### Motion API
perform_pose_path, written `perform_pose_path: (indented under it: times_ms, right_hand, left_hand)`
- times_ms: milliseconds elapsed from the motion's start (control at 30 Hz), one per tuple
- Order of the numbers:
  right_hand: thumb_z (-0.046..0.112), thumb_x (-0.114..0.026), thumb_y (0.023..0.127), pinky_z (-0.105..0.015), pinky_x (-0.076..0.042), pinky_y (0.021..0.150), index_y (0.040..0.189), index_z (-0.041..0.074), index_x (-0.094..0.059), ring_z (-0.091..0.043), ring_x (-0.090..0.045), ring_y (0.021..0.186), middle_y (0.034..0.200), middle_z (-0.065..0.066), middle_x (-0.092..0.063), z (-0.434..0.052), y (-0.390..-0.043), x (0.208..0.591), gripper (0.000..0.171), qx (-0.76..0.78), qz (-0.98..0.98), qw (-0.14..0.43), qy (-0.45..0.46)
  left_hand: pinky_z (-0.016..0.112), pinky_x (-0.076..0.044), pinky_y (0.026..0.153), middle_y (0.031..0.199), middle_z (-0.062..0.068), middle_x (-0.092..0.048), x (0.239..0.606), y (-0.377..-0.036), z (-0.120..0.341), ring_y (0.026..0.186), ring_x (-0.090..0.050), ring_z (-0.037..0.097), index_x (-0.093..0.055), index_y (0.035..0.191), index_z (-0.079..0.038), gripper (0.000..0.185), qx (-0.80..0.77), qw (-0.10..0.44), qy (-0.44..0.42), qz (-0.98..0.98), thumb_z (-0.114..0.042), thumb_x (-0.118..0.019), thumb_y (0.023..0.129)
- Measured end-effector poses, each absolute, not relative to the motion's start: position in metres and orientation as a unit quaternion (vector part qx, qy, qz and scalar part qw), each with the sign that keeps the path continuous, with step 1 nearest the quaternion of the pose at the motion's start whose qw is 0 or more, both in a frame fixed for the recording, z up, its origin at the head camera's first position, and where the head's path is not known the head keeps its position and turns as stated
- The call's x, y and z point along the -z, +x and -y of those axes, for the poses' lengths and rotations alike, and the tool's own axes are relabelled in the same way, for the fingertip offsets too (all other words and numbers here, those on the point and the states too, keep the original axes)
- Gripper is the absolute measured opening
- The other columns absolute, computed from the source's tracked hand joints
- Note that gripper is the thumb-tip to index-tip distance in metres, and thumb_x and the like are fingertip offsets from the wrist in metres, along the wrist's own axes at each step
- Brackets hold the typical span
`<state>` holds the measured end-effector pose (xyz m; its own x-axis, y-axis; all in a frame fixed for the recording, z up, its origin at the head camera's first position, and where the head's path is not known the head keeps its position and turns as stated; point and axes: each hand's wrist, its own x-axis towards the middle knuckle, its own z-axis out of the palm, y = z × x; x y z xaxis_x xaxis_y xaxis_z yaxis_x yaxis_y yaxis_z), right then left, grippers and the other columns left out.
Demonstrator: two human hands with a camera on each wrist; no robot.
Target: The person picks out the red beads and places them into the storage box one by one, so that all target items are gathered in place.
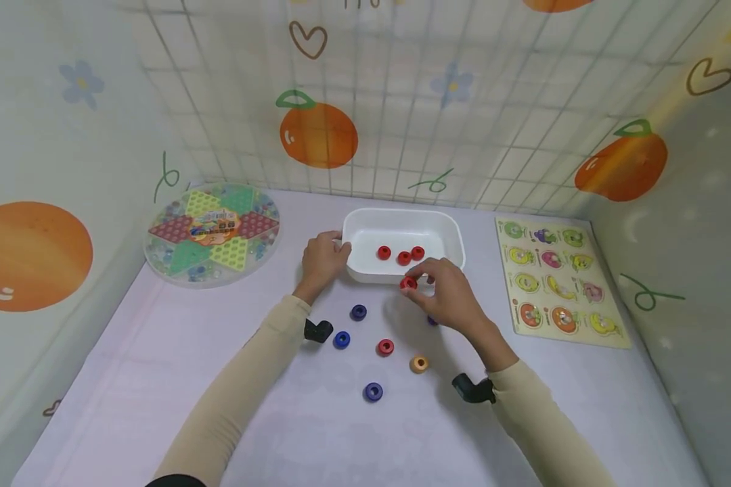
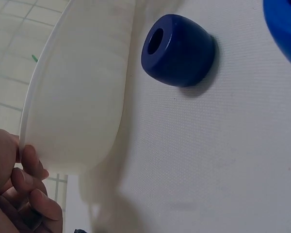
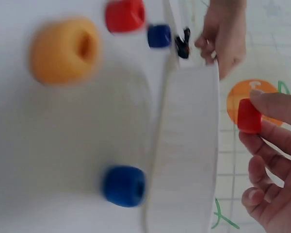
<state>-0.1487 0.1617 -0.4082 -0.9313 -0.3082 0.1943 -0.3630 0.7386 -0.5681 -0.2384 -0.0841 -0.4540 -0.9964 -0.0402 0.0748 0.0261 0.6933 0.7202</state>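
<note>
My left hand (image 1: 324,260) grips the left end of a white plastic tub (image 1: 371,278), with its fingers at the rim in the left wrist view. Between thumb and fingertips, my right hand (image 1: 447,294) pinches a red bead (image 3: 250,116), holding it just above the tub's near rim. Inside the tub lie three red beads (image 1: 384,253). Loose in front of it are a dark blue bead (image 2: 178,50), a brighter blue bead (image 1: 342,339), a red bead (image 1: 386,348), a yellow-orange bead (image 1: 419,364) and a purple-blue bead (image 1: 373,392). Another dark bead (image 1: 432,320) is partly hidden by my right hand.
A round star-patterned game board (image 1: 213,233) lies at the back left of the white table (image 1: 317,433). To the right is a fruit puzzle board (image 1: 560,284). Printed curtains (image 1: 390,135) hang behind and at both sides.
</note>
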Motion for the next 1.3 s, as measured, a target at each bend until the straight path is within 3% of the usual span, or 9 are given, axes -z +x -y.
perform_pose_path:
  times_ms: [233, 533, 1033, 1300]
  right_hand:
    - [0.019, -0.082, 0.088, -0.041, -0.046, 0.08, 0.106, 0.004, -0.076, -0.031, -0.059, 0.093, 0.102, -0.008, -0.073, -0.162, -0.208, 0.406, 0.024, -0.311, 0.935, 0.05, 0.164]
    - [0.022, -0.075, 0.093, -0.044, -0.048, 0.091, 0.11, 0.004, -0.074, -0.03, -0.06, 0.104, 0.106, -0.011, -0.072, -0.164, -0.256, 0.431, 0.025, -0.264, 0.956, -0.023, 0.126]
    - [0.023, -0.075, 0.093, -0.043, -0.047, 0.088, 0.109, 0.004, -0.072, -0.028, -0.059, 0.095, 0.103, -0.01, -0.071, -0.151, -0.287, 0.461, 0.025, -0.245, 0.965, -0.056, 0.076]
    - [0.025, -0.074, 0.093, -0.045, -0.046, 0.093, 0.117, 0.003, -0.071, -0.03, -0.057, 0.105, 0.11, -0.012, -0.07, -0.151, -0.283, 0.454, 0.032, -0.244, 0.965, -0.048, 0.083]
  left_hand:
    - [0.032, -0.039, 0.058, 0.063, 0.004, -0.062, 0.457, -0.237, 0.089, 0.061, -0.055, 0.02, -0.07, 0.127, -0.003, 0.039, 0.394, 0.04, 0.01, 0.918, -0.025, -0.062, 0.095]
    - [0.035, -0.043, 0.065, 0.063, 0.002, -0.063, 0.462, -0.233, 0.085, 0.066, -0.058, 0.022, -0.07, 0.127, -0.005, 0.038, 0.377, 0.026, 0.017, 0.925, -0.026, -0.062, 0.096]
    - [0.035, -0.045, 0.065, 0.065, 0.001, -0.066, 0.453, -0.236, 0.083, 0.068, -0.061, 0.022, -0.071, 0.126, -0.005, 0.037, 0.368, 0.035, 0.015, 0.929, -0.025, -0.064, 0.096]
    - [0.035, -0.045, 0.065, 0.068, 0.003, -0.067, 0.451, -0.235, 0.083, 0.068, -0.061, 0.022, -0.07, 0.127, -0.003, 0.037, 0.372, 0.039, 0.011, 0.928, -0.024, -0.064, 0.096]
